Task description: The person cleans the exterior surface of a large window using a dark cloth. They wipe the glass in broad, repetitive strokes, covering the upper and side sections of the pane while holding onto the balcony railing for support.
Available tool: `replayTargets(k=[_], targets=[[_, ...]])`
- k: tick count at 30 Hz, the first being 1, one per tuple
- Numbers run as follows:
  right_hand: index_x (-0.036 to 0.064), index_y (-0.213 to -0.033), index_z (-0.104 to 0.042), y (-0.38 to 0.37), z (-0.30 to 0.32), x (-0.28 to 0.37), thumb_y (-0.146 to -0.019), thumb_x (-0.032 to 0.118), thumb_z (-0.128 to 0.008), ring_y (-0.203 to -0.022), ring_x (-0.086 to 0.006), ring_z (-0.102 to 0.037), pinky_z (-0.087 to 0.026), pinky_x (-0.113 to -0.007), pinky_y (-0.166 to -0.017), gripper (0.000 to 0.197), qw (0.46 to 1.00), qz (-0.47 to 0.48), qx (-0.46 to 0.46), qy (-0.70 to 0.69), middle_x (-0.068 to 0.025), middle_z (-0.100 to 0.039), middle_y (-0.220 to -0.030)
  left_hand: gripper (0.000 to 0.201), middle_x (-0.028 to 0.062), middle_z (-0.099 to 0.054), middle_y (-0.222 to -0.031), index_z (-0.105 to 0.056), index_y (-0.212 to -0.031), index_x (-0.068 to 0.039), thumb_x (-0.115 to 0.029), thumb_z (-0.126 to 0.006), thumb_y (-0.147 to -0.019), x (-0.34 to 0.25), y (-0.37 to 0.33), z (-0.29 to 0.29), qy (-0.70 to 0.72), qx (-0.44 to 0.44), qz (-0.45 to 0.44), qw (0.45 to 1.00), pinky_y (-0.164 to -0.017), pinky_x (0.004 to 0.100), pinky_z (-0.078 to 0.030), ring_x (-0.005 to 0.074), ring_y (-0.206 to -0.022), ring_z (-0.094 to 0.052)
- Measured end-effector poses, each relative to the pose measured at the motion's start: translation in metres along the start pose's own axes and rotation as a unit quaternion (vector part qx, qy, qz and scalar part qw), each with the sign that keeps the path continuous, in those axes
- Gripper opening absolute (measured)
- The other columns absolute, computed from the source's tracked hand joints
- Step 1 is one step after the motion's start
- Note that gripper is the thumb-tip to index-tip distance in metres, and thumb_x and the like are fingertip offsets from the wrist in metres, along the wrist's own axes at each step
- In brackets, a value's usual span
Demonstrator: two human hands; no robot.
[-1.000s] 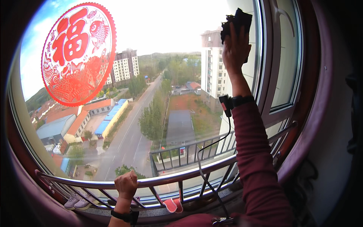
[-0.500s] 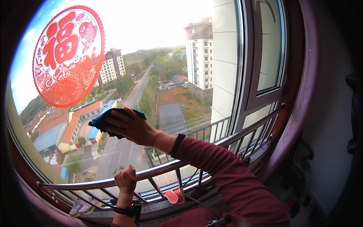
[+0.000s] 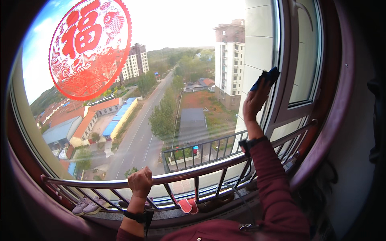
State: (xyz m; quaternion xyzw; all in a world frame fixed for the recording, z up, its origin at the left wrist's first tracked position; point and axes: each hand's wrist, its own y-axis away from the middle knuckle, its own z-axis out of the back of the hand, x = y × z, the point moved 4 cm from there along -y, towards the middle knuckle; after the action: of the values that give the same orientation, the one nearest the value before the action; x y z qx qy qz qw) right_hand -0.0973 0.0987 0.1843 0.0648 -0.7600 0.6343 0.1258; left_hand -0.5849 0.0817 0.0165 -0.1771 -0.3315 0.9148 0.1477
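Daylight floods in through the window pane (image 3: 169, 100) before you; the sky above its red paper decal (image 3: 89, 48) is blown out white. Around the pane, the room falls nearly black. The metal rail (image 3: 201, 170) below bows from fisheye distortion, and the far edges soften.

Red paper cutout (image 3: 89, 48), sill shoes (image 3: 86, 205)

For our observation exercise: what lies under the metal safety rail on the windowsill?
Under the rail, on the sill: grey sneakers, red slippers. The left hand grips the rail; bars hide parts of the sill.
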Motion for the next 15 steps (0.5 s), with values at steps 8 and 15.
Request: replayTargets(k=[8,15], targets=[[0.0345,-0.145,-0.058,0.021,0.014,0.129,-0.089,0.024,-0.071,-0.15,-0.0332,-0.036,-0.022,-0.062,-0.12,0.059,0.859,0.452,0.167,-0.171,-0.0029,-0.048,-0.154,0.043,0.0192,-0.063,-0.067,-0.06,-0.065,-0.007,-0.028,-0.05,-0.102,0.004,0.001,-0.001,0.039,0.001,-0.024,0.999,-0.064,0.0527,-0.05,0.0438,-0.064,-0.063],[0.0235,-0.146,-0.056,-0.192,-0.038,0.027,-0.099,0.024,-0.055,-0.15,-0.038,-0.035,-0.022,-0.064,-0.121,0.046,0.928,0.357,0.07,-0.075,-0.0156,-0.044,-0.158,0.042,0.0142,-0.061,-0.063,-0.058,-0.063,-0.009,-0.025,-0.05,-0.101,0.009,0.004,-0.008,0.018,-0.021,-0.011,1.0,-0.06,0.0496,-0.049,0.039,-0.06,-0.062]])
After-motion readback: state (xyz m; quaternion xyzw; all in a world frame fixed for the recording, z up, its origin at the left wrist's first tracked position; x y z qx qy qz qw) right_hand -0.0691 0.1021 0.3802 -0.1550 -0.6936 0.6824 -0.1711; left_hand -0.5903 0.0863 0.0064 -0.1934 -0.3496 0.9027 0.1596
